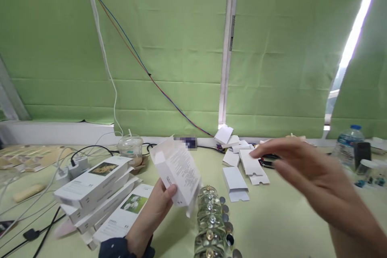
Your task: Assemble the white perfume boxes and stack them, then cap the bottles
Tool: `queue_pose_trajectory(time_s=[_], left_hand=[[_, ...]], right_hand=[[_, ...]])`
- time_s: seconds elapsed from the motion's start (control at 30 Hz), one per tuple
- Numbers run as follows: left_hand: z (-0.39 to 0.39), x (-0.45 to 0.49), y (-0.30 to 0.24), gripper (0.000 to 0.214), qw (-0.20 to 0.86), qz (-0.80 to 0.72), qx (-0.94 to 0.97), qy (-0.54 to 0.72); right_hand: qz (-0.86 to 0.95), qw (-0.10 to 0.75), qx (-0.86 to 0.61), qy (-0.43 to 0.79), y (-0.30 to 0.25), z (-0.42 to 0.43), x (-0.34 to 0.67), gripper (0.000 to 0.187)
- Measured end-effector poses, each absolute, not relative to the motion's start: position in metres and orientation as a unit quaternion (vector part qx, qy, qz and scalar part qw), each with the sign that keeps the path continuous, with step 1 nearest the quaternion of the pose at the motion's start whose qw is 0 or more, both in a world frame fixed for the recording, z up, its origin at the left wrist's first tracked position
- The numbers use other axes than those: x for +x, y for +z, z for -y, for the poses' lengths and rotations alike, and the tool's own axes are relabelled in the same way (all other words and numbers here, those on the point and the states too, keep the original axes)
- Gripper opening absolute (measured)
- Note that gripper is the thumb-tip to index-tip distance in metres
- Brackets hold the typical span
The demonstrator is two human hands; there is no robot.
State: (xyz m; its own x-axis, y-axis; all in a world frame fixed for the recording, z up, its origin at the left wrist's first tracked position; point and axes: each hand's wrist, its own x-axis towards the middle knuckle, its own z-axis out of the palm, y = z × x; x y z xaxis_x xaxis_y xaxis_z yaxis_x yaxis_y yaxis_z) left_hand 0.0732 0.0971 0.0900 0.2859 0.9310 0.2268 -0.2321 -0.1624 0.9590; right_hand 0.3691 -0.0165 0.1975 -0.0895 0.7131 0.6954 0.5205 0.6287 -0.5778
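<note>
My left hand (161, 201) is closed on a white printed carton (181, 171), tilted, with small text on the side facing me. Thin translucent wrapping seems to hang at its edges. Over the right side of the table, my right hand (317, 181) is raised with thumb and fingers apart and nothing in it. Between the hands runs a row of clear glass bottles (208, 221) with small metal nozzles on top. Small round grey caps (229, 227) lie along their right side. Nearest to my left forearm is a flat white box with a flower picture (133, 205).
Stacked white boxes (93, 181) stand at left, among cables and white chargers (75, 167). Behind them is a clear plastic cup (130, 145). White card sleeves (236, 181) lie at centre right. A water bottle (350, 141) and small jars (367, 167) stand far right, before green blinds (169, 48).
</note>
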Motion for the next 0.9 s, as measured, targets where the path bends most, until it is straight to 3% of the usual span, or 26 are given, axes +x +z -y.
queue_pose_trajectory(time_s=[0.13,0.33,0.5,0.7,0.9], left_hand=[[-0.088,0.085,0.082,0.073,0.654,-0.255,0.477,0.529],[-0.086,0.099,0.082,0.071,0.716,-0.211,0.394,0.537],[-0.081,0.105,0.091,0.059,0.718,-0.231,0.346,0.558],[-0.078,0.112,0.097,0.039,0.788,-0.191,0.279,0.514],[-0.074,0.115,0.088,0.041,0.694,-0.313,0.373,0.530]], right_hand=[[0.792,0.389,-0.428,0.193,0.186,-0.021,0.348,0.025],[0.838,0.291,-0.378,0.266,0.155,-0.044,0.323,0.061],[0.828,0.300,-0.380,0.283,0.144,-0.046,0.307,0.070],[0.834,0.331,-0.368,0.244,0.134,-0.052,0.296,0.057],[0.846,0.363,-0.365,0.135,0.120,-0.053,0.283,0.053]])
